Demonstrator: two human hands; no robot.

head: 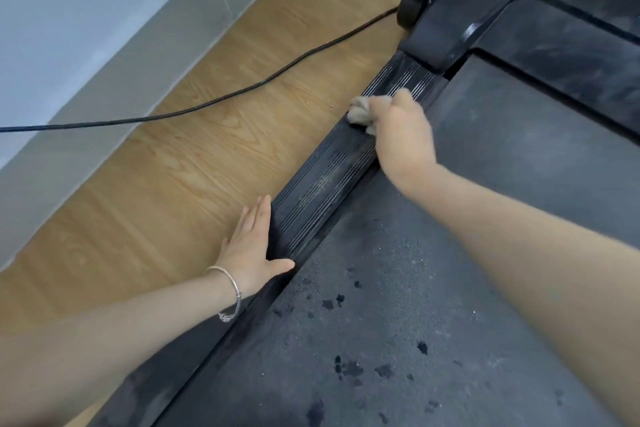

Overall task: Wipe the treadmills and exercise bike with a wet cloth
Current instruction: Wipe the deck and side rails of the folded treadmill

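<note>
Right hand (401,135) grips a bunched beige cloth (360,111), pressed on the ribbed side rail (322,191) of the treadmill (398,288). Left hand (254,246) lies flat, fingers straight, against the rail's outer edge. Dark wet spots (349,369) on belt. Black cable (207,102) crosses the wood floor (156,191).

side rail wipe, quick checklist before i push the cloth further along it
1. Cloth in hand: ok, the right hand grips the cloth.
2. Cloth on the surface: ok, it sits on the ribbed side rail.
3. Bracing hand out of the path: ok, the left hand rests flat on the rail's outer edge, nearer the person than the cloth.
4. Rail clean: not ok, pale dust shows in the grooves between the hands.
5. Cable clear: ok, it lies on the floor, apart from the rail.
6. Cloth wet enough: cannot tell.
</note>
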